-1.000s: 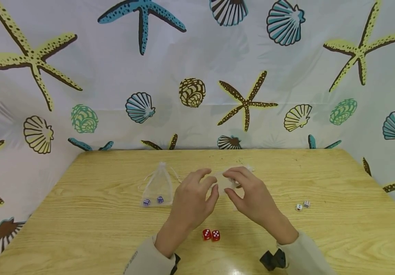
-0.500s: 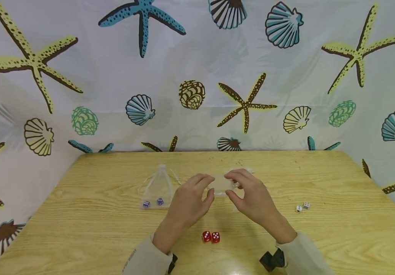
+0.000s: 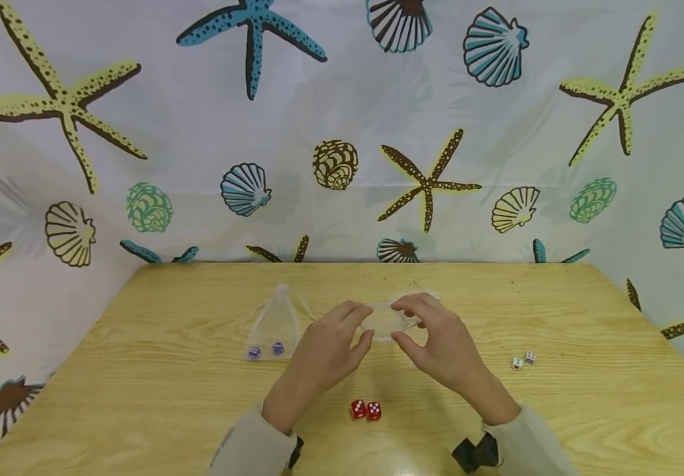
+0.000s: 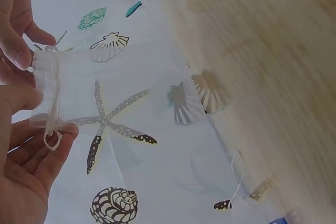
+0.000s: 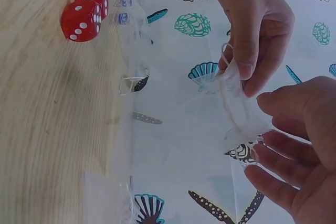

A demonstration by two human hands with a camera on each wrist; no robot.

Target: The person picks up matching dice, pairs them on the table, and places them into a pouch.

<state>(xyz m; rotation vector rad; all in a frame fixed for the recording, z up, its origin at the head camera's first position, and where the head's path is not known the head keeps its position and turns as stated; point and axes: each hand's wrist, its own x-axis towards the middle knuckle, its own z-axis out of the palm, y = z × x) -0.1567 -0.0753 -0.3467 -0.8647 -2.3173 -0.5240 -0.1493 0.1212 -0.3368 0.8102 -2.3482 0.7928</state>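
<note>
Between both hands, a sheer white drawstring bag (image 3: 384,322) is held up above the table, its mouth toward the person. The left hand (image 3: 327,347) grips one side of the mouth, thumb and fingers bent round the edge. On the opposite side the right hand (image 3: 446,337) holds the other edge with curved fingers. The left wrist view shows the gathered drawstring channel (image 4: 56,95) between the hands, with a cord loop (image 4: 52,141) by the left fingers. Seen from the right wrist, the bag is see-through and shows nothing inside. Two red dice (image 3: 366,410) lie on the table below the hands.
Left of the hands lies another sheer bag (image 3: 276,320) with two blue dice (image 3: 266,350) in it. Two white dice (image 3: 523,360) sit to the right. Behind the right hand, a further sheer bag (image 3: 419,295) is partly hidden. A patterned cloth (image 3: 342,218) stands behind the table (image 3: 139,396).
The left hand's fingers have drawn together onto the bag's edge, and the bag now shows more spread between the hands. The dice and the other bags stay put.
</note>
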